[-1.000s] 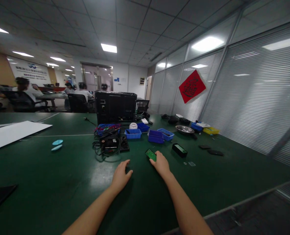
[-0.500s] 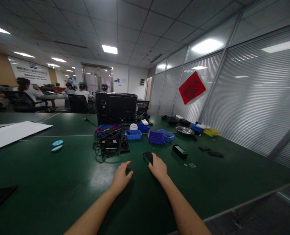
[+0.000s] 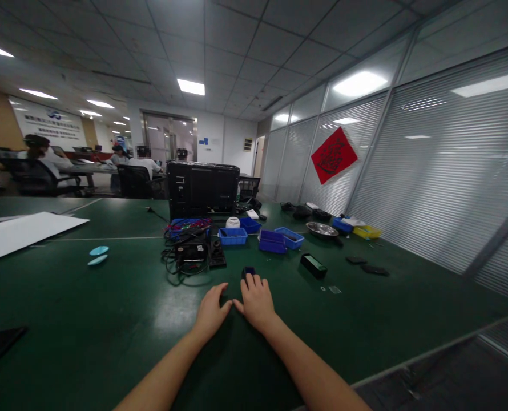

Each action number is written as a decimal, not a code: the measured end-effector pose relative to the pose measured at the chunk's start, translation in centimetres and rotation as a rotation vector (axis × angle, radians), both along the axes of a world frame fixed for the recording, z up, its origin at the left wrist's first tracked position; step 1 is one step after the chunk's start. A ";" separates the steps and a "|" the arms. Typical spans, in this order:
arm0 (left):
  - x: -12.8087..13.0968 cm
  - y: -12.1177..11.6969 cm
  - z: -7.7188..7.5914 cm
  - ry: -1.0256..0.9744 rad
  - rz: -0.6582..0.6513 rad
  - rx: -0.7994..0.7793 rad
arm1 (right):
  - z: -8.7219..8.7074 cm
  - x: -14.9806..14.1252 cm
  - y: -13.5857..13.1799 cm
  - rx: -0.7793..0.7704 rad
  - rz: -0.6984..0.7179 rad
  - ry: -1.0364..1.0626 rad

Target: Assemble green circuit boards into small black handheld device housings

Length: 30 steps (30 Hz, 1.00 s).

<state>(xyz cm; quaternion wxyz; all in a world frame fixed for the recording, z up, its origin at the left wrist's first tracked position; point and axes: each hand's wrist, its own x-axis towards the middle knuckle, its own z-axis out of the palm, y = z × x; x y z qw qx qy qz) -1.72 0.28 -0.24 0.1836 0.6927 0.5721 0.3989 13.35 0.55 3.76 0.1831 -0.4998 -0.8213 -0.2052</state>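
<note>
My right hand (image 3: 256,301) is over a small dark object (image 3: 248,270) on the green table, fingers bent onto its near side. Only the far end of that object shows, so its kind is unclear. Close by on the left, my left hand (image 3: 212,308) rests with thumb and fingers apart and nothing in it. Both thumbs nearly meet. Ahead of the hands lie a black power adapter (image 3: 191,252) among tangled cables and a black socket strip (image 3: 217,255). Right of my right hand is a black box with a pale green top (image 3: 314,265).
Blue bins (image 3: 232,236) and a white ball (image 3: 233,222) stand in front of a large black case (image 3: 203,188). Farther right are a metal bowl (image 3: 322,230) and a yellow bin (image 3: 366,232). Two light-blue pieces (image 3: 99,251) and white sheets (image 3: 31,231) lie left. People sit behind.
My right hand has moved left with the dark object, closer to my left hand, and the object has turned. My left hand has hardly moved.
</note>
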 end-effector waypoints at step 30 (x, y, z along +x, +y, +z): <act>-0.9 -0.7 1.1 -0.002 0.274 -0.093 | -3.6 1.3 4.8 -0.802 0.194 1.152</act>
